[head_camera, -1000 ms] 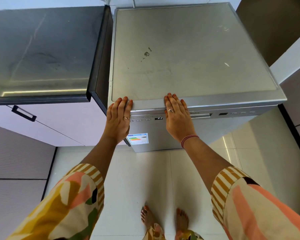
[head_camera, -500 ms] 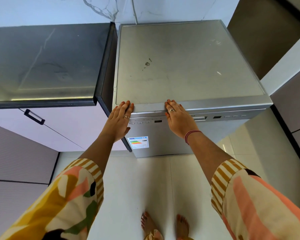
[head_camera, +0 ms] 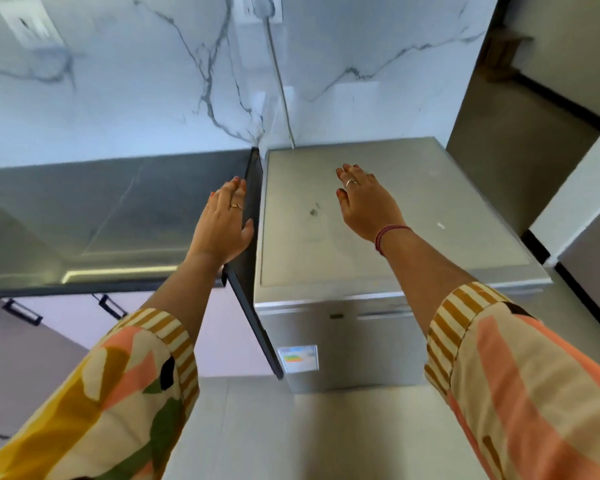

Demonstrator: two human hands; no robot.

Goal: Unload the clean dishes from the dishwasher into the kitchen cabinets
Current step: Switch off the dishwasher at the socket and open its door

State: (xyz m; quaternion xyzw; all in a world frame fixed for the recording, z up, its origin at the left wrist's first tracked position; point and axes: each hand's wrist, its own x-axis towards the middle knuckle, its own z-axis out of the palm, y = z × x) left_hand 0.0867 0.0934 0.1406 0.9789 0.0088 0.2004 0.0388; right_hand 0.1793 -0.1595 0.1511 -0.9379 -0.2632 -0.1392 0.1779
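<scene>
Both hands have come up off the front lip of the dishwasher (head_camera: pixel 378 244), where they were resting a moment ago, and now reach forward in the air with nothing in them. The view has tipped up with them, so the marble wall (head_camera: pixel 118 98) fills the top of the scene.

The dishwasher stands where it was, a silver box on the floor, its door shut, the control strip and the energy label (head_camera: pixel 298 358) facing the person. No dishes show; they must be inside, out of sight.

The right hand (head_camera: pixel 364 199) is above the lid, fingers straight and loosely spread, palm down; I cannot tell whether it touches the top. The left hand (head_camera: pixel 222 220) is just left of it, over the dark end of the counter (head_camera: pixel 101 216), fingers together and relaxed, empty.

Under the counter are pale cabinet fronts with black handles (head_camera: pixel 23 311). A cord (head_camera: pixel 279 81) runs down the wall behind the machine.

To my eye the unloading has not begun: the door is closed, and lifting away from its top edge puts the hands further from opening it.
</scene>
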